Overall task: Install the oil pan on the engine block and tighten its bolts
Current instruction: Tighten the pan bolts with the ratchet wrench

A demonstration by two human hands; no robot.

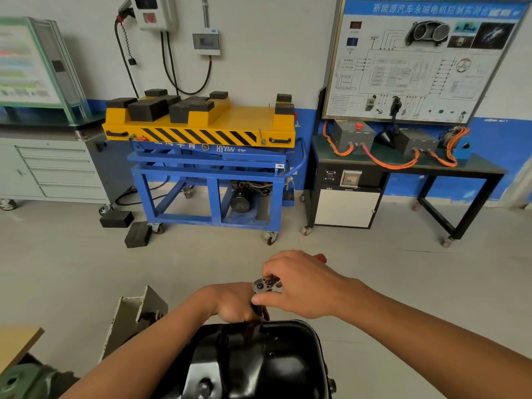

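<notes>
Oil pan: the glossy black pressed-steel oil pan (pixel 259 361) sits at the bottom centre of the view, right under the person's forearms. Whatever it rests on is hidden beneath it.
Tool: a chrome ratchet wrench with a red handle (pixel 263 285) stands over the pan's far edge on a thin dark extension shaft (pixel 257 308). The bolt under it is out of sight.
Risk, cross-threading: the socket end is hidden behind the hand, so a tilted shaft could probably start the bolt crooked.
Risk, slipping: if the socket rides off the bolt head, the tool could skid across the pan's paint or jam fingers against the rim.
Risk, uneven seating: tightening this one bolt fully before the others could leave the flange sitting unevenly.
Left hand: the left hand (pixel 233 305) has its fingers curled round the shaft just below the ratchet head, steadying it.
Right hand: the right hand (pixel 302 286) lies over the handle, thumb and fingertips pinching the ratchet head.
Nearby: a grey angled metal bracket (pixel 138 312) stands left of the pan.
Beyond: a blue-framed cart with a yellow top (pixel 201 125) stands against the wall.
</notes>
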